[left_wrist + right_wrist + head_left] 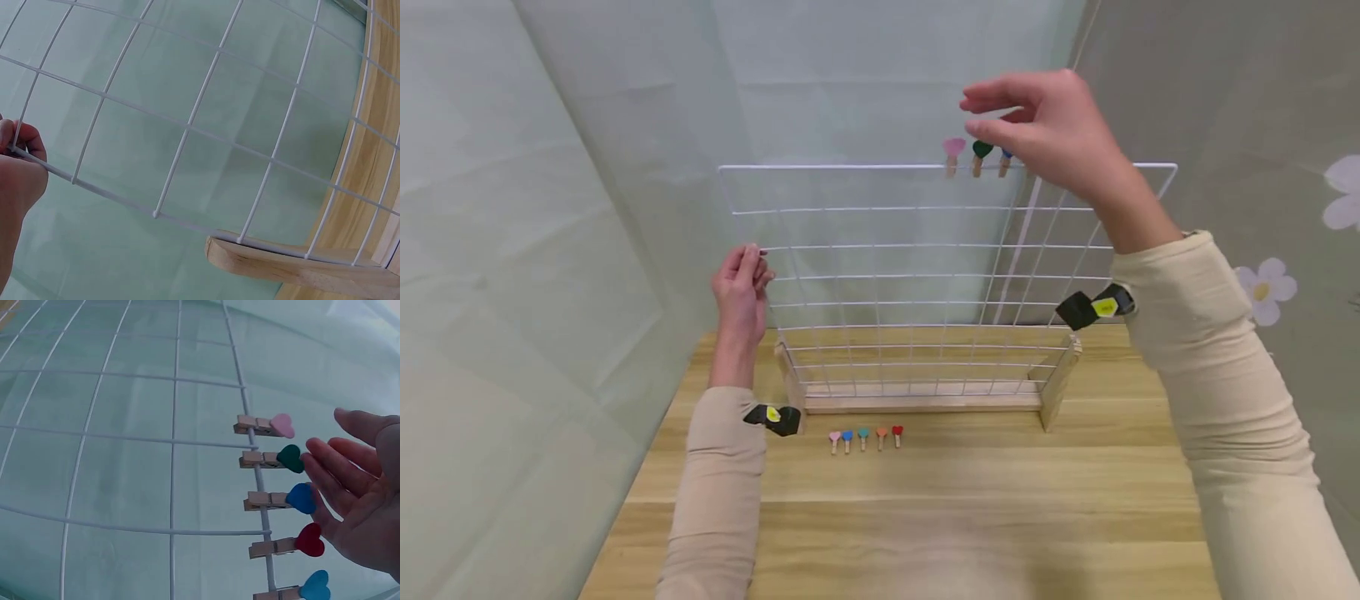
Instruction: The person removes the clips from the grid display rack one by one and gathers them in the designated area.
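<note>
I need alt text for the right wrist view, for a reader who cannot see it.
An open right hand hovers beside five small wooden clothespins with coloured hearts, pink, green, blue, red and light blue, all clipped along one edge wire of a white wire grid panel before a pale green backdrop.

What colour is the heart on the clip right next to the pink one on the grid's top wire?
Dark green, clearest in the right wrist view.

No legible text or labels anywhere.
</note>
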